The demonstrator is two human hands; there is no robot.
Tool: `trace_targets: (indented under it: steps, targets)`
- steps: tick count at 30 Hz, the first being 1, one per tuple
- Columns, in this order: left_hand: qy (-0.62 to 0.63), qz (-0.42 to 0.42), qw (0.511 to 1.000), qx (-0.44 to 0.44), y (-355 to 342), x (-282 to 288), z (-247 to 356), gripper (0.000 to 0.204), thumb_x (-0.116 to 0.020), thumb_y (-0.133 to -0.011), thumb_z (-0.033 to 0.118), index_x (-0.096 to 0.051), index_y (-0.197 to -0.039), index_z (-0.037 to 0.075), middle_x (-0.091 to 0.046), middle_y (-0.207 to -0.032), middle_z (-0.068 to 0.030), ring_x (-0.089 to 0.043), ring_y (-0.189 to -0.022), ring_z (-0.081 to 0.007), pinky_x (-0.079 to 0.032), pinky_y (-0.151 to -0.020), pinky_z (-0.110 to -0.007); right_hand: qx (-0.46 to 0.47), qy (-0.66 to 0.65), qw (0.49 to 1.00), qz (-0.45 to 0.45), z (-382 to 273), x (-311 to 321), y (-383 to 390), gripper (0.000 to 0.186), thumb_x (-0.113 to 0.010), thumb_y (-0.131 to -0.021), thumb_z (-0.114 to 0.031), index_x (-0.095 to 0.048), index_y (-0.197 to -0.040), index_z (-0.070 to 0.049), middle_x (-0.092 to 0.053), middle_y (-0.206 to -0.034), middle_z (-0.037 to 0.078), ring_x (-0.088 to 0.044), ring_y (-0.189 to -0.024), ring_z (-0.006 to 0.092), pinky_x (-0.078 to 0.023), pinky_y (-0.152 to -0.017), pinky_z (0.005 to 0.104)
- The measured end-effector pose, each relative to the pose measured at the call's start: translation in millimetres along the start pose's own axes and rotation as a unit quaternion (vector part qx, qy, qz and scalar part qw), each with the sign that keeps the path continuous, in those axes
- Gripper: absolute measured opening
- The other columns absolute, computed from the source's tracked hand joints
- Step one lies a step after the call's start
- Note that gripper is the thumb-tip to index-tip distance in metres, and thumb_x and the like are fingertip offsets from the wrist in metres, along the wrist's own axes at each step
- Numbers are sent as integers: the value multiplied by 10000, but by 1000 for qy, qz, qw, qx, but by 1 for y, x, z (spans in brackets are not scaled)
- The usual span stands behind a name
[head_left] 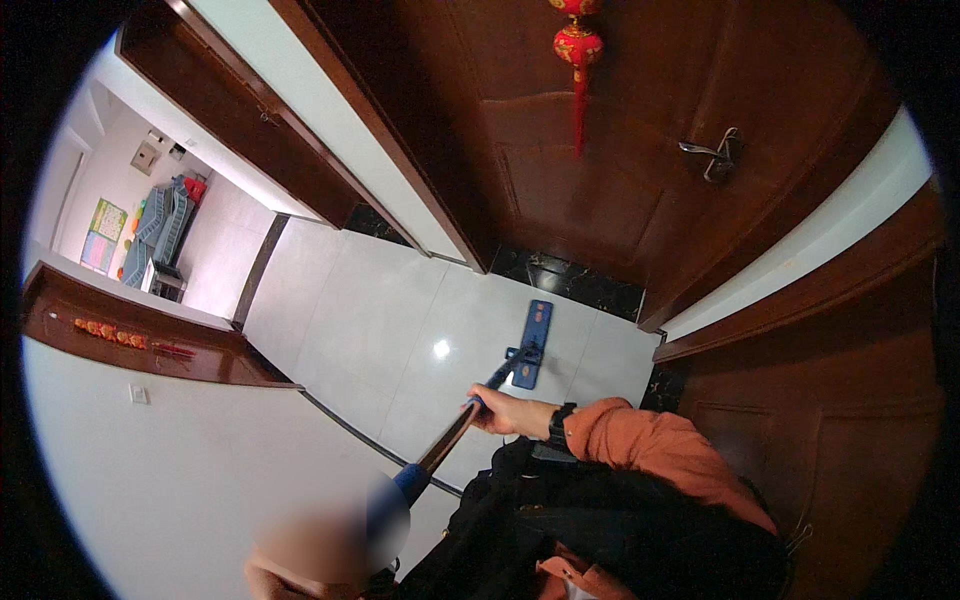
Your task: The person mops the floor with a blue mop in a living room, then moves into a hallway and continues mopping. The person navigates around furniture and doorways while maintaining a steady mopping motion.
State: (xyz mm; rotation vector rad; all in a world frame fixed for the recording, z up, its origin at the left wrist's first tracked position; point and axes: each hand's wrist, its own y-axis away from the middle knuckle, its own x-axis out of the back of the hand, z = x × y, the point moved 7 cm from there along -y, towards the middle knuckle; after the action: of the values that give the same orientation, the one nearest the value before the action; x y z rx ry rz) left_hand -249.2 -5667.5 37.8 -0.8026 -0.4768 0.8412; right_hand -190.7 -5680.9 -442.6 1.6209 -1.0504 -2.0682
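Observation:
A flat mop runs slantwise across the middle of the view. Its blue rectangular head [537, 335] lies on the pale floor tiles, near the foot of a brown door. My right hand [495, 411] is closed around the dark pole [447, 442], partway up from the head; a black watch and an orange sleeve show behind it. Higher on the pole is a thick blue grip [411, 481]. The grip's upper part runs into a blurred patch where my left hand [315, 545] is, so the fingers there cannot be made out.
A brown door [600, 190] with a red hanging ornament [579, 45] and metal handle [712, 154] stands ahead. More brown doors line both sides. A white wall [200, 450] rises at left. Beyond a dark threshold strip [263, 268], a lit room holds a grey sofa [165, 230].

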Motion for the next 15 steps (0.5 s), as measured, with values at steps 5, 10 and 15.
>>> trace_targets:
  steps: [5,10,15]
  targets:
    - [-77,16,996,37,0,-18,-26,226,-631,-780,29,-432,-672,40,-464,-476,-56,-447,-352,-171,-368,-346,-288,-7,-29,999,-15,-23,-5,-46,172,-615,-799,-193,-495,-758,-77,-567,-666,54,-594,-605,173,-544,-561,295]
    - [-89,-68,993,41,-17,-34,-48,247,-625,-770,-10,-411,-658,42,-428,-496,-65,-437,-372,-202,-337,-358,-299,48,-6,997,-58,-45,1,-53,206,-634,-795,-213,-466,-754,-103,-550,-680,32,-561,-605,144,-499,-561,262]
    - [-38,-139,987,67,-34,-57,-57,352,-633,-753,-32,-369,-547,77,-395,-516,-48,-396,-372,-197,-288,-356,-314,26,-31,997,-62,-45,13,-31,234,-641,-817,-221,-453,-814,-80,-535,-704,31,-594,-698,158,-530,-651,265]
